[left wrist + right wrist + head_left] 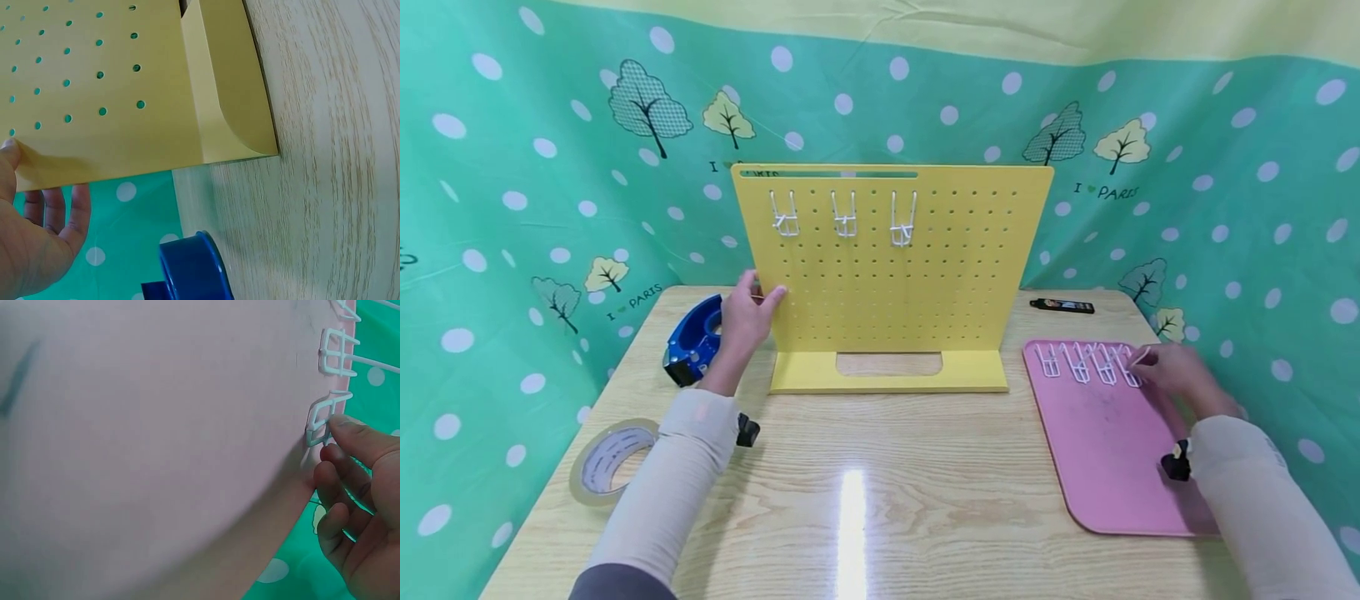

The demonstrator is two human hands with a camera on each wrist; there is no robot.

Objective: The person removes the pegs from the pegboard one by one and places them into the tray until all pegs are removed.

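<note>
A yellow pegboard (955,275) stands upright on its base, with three white wire hooks (846,225) hung across its upper left part. My left hand (748,317) grips the board's left edge, thumb on the front face and the other fingers behind it. On the right, a pink tray (1112,467) bears several more white wire hooks (1078,367) in a row along its far end. At the right end of that row my right hand (1180,373) pinches a wire hook (314,428) between thumb and index finger, close over the tray.
A blue tape dispenser (688,337) lies left of the board, behind the left forearm. Nearer the front left is a roll of tape (595,458), partly covered by the sleeve. A black marker (1062,306) lies beyond the tray. Green dotted curtain (925,92) encloses the table (940,483).
</note>
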